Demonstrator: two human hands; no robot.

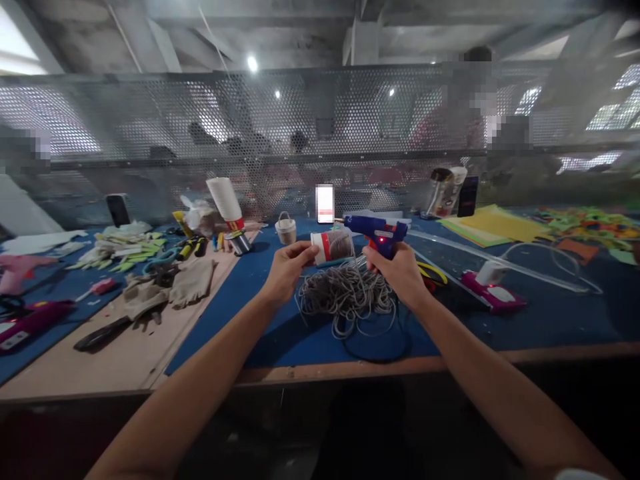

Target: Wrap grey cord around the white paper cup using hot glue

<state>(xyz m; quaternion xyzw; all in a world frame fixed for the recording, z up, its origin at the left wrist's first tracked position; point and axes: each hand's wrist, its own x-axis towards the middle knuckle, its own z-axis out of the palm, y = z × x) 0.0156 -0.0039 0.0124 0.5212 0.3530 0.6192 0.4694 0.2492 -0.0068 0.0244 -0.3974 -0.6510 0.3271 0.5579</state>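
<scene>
My left hand (290,265) is closed on a paper cup (331,246) lying on its side, partly wrapped in grey cord. My right hand (395,267) grips a blue glue gun (376,231) with a red light on it, its nozzle pointing left at the cup. Just below both hands, a loose pile of grey cord (347,297) lies on the blue mat (550,313).
A stack of paper cups (226,200), a small cord-wrapped basket (286,229), scissors, gloves (173,290) and green scraps lie on the left. A purple glue gun (493,290), a clear ruler and coloured sheets (493,223) are on the right. A perforated metal screen stands behind, with people beyond it.
</scene>
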